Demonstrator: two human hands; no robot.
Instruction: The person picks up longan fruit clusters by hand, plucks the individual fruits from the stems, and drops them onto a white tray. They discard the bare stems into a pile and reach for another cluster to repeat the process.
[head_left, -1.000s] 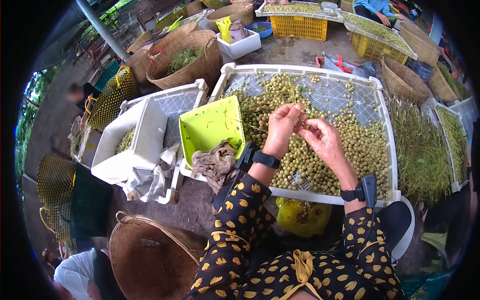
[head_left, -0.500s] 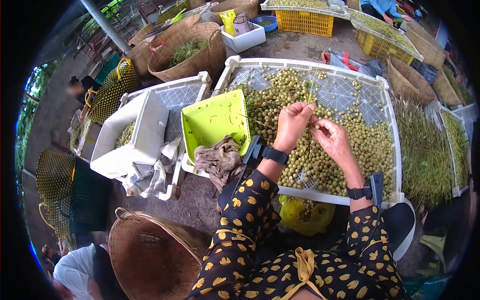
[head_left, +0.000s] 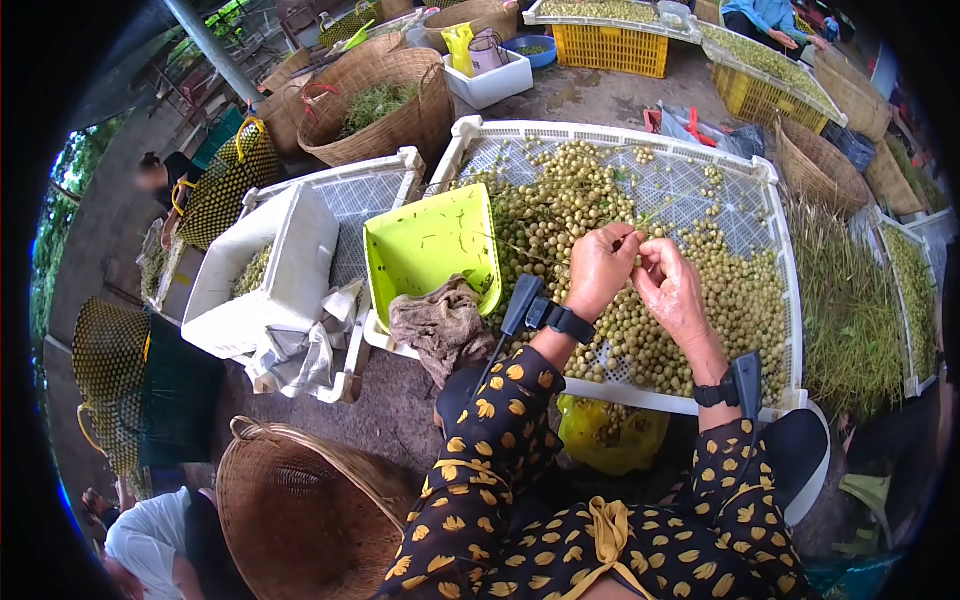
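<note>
Many round yellow-green fruits (head_left: 640, 340) lie heaped in a white mesh tray (head_left: 789, 300) in front of me. Above the heap, my left hand (head_left: 601, 268) is closed, thumb and fingers pinched on a thin green stem (head_left: 652, 214). Close on its right, my right hand (head_left: 672, 285) is also closed, its fingertips bent together beside the left ones. Whatever the right fingertips grip is too small to make out. Stems with fruit lie in the tray to the left of my hands.
A lime-green bin (head_left: 425, 240) with a brown cloth (head_left: 440, 325) stands left of the tray, beside a white foam box (head_left: 262, 270). Wicker baskets (head_left: 300, 500) stand lower left and behind. Cut stalks (head_left: 845, 310) lie at right. Other people work at the edges.
Both hands have moved slightly down and nearer the tray. The thin stem that stood upright above my fingers now slants low beside them.
</note>
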